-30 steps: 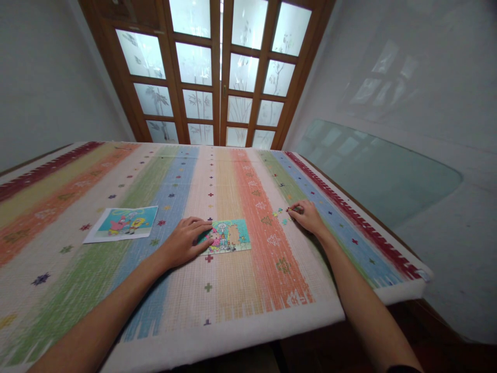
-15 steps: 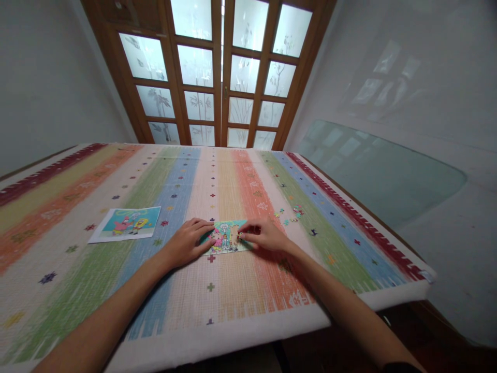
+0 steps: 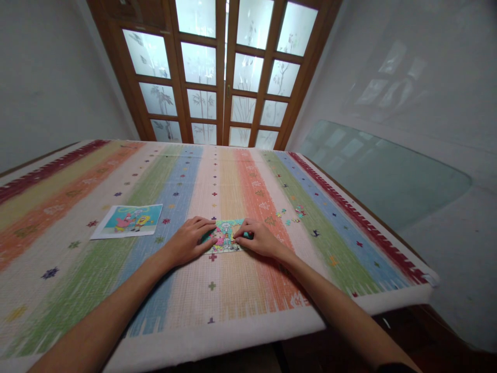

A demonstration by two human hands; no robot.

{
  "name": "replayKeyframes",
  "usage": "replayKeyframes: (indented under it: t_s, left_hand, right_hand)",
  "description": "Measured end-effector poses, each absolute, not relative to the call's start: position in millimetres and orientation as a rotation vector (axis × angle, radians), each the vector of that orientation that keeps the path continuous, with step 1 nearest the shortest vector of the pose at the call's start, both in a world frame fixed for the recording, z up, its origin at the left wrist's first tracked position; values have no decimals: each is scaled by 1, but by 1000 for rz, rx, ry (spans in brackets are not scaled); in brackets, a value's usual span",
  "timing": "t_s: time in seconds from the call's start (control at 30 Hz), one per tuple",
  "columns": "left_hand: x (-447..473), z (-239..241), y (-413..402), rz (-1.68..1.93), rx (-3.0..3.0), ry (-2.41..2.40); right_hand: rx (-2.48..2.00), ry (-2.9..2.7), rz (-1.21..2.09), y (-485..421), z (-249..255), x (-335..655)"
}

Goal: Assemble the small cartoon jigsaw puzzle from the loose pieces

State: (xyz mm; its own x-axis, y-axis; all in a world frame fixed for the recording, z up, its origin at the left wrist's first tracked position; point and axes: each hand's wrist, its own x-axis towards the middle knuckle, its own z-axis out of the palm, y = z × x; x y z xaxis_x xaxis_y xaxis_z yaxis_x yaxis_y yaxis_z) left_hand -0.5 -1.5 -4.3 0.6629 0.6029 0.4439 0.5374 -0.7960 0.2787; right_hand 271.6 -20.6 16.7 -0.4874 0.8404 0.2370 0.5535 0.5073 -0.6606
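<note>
A small cartoon jigsaw puzzle (image 3: 227, 235) lies on the striped tablecloth in front of me, part of its bare backing showing on the right side. My left hand (image 3: 192, 239) rests at its left edge, fingers stretched and thumb apart, lying on the puzzle. Over the right part, my right hand (image 3: 258, 237) has thumb and index finger pinched together at the puzzle's surface. They close on a small jigsaw piece (image 3: 234, 239), mostly hidden by the fingertips. Several loose jigsaw pieces (image 3: 298, 211) lie beyond my right hand.
A printed cartoon picture (image 3: 134, 221) lies to the left on the striped tablecloth (image 3: 233, 285). The table's front edge (image 3: 229, 339) is close to me. Wooden glazed doors (image 3: 221, 77) stand behind the table, with walls on both sides.
My right hand has shifted slightly left over the puzzle, covering more of its bare part. The left hand keeps its place on the puzzle. The view has tilted a little.
</note>
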Motion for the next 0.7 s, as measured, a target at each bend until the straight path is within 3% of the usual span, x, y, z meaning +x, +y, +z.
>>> replayKeyframes:
  t_s: [0.7]
  left_hand:
    - [0,-3,-2,816,2729,956]
  right_hand:
    - [-1251,-2128,618,-24,8,264]
